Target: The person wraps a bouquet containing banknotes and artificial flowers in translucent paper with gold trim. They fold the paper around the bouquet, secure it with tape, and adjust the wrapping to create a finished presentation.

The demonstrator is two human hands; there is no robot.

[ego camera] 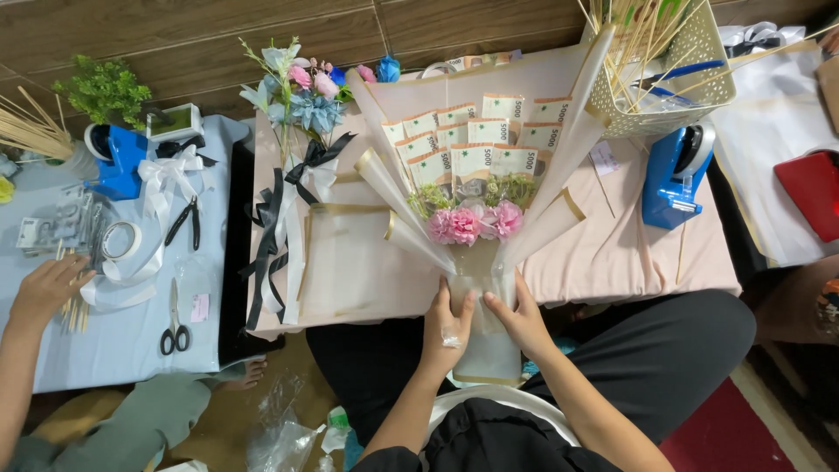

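Head view looks straight down on a person seated at a low pink table (629,253), both hands wrapped around the stem end of a money bouquet (476,188). Left hand (447,328) is clamped on the left side of the translucent wrapped handle (485,341), a bit of clear tape stuck to its back; right hand (517,316) is closed on the right side, thumbs meeting over the neck just below the pink carnations (474,221). The bouquet lies with its handle hanging off the near table edge over the person's lap and its fan of banknotes (476,140) pointing away.

It looks light but top-heavy; the wrapping paper is stiff enough to crease and probably slick, and the notes on their sticks would bend if squeezed. The gathered neck where the hands already are seems the safest hold.

Beside it on the left lie a flat sheet of gold-edged wrap (345,253) and black and white ribbons (284,218), with a smaller pastel flower bunch (297,87) beyond. To the right stands a blue tape dispenser (675,175), and a cream perforated basket of sticks (673,79) leans close over the bouquet's far right corner, the nearest thing in the way. On a neighbouring blue table (131,341), another person's hand (48,288) rests near scissors (175,323), pliers (185,220) and a tape roll (121,239)
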